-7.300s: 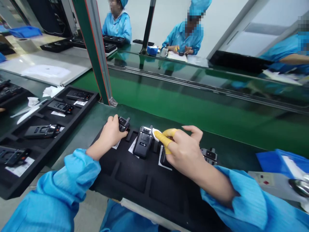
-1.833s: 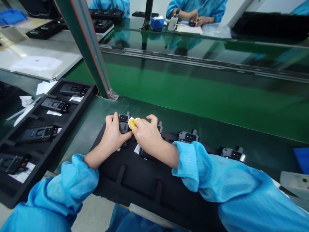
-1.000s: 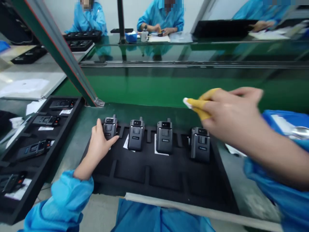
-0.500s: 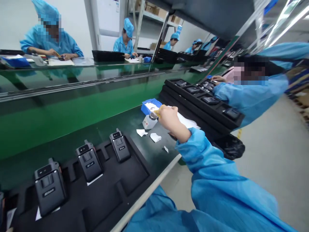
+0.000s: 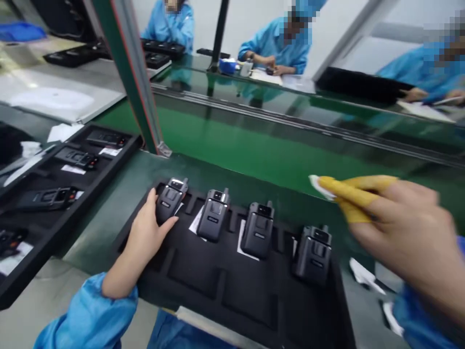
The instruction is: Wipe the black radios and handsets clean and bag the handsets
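Observation:
A black foam tray (image 5: pixel 196 264) holds several black handheld devices with short antennas. My left hand (image 5: pixel 145 230) is at the tray's left end, fingers and thumb around the leftmost device (image 5: pixel 170 198), which rests in its slot. To the right of it lie a second device (image 5: pixel 214 215), a third (image 5: pixel 258 230) and a fourth (image 5: pixel 313 254), with white paper slips beside or under them. My right hand (image 5: pixel 388 213), with yellow finger covers, pinches a small white wipe (image 5: pixel 321 188) above the green surface, right of the tray.
Another black tray (image 5: pixel 90 182) with devices stands at the left. A green post (image 5: pixel 136 82) rises behind the left end of my tray. White scraps (image 5: pixel 365 276) lie at the right. Across the green bench, people in blue work, one (image 5: pixel 279 46) handling a small item.
The view has swung left. My right hand has left the white bottle and blue box and now holds a wipe nearer the tray. My left hand has come onto the leftmost device.

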A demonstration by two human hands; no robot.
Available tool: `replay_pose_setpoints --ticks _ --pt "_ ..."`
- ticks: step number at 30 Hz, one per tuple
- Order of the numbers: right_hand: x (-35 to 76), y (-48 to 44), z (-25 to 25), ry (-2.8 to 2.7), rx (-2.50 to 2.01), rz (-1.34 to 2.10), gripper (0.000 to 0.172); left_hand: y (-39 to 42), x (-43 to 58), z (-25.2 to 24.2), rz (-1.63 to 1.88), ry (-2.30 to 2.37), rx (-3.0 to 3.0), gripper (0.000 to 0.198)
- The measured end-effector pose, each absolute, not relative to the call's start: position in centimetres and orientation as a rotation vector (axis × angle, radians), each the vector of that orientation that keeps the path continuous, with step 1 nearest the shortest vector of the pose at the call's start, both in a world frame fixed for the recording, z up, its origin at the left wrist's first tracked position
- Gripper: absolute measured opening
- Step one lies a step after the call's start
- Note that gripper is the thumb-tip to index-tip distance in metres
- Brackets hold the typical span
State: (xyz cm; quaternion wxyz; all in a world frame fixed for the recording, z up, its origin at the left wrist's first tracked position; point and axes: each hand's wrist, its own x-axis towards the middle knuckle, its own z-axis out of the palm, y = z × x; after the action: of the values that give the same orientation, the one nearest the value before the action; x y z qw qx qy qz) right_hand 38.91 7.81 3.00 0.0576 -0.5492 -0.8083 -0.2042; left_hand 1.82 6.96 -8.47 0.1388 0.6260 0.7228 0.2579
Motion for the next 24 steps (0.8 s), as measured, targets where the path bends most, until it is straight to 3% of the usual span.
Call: replay_pose_setpoints --ticks 2,6,13,24 --pt "33.4 11.1 2.3 -2.503 -1.255 -0.53 0.035 6.6 1.8 -8.7 0.782 2.065 1.8 0.08" --pt "24.1 15.9 -0.7 -2.607 -0.906 -0.32 0.038 6.2 1.8 -9.2 0.786 2.049 1.833 0.076" --pt "18.1 18.3 -4.9 -2.811 -0.803 -0.289 0.034 6.0 2.0 -9.9 0.821 2.045 2.008 0.072" --pt "19.9 17.4 -4.8 -2.844 -0.654 -0.318 0.036 5.7 2.4 -9.6 0.833 2.025 2.153 0.071"
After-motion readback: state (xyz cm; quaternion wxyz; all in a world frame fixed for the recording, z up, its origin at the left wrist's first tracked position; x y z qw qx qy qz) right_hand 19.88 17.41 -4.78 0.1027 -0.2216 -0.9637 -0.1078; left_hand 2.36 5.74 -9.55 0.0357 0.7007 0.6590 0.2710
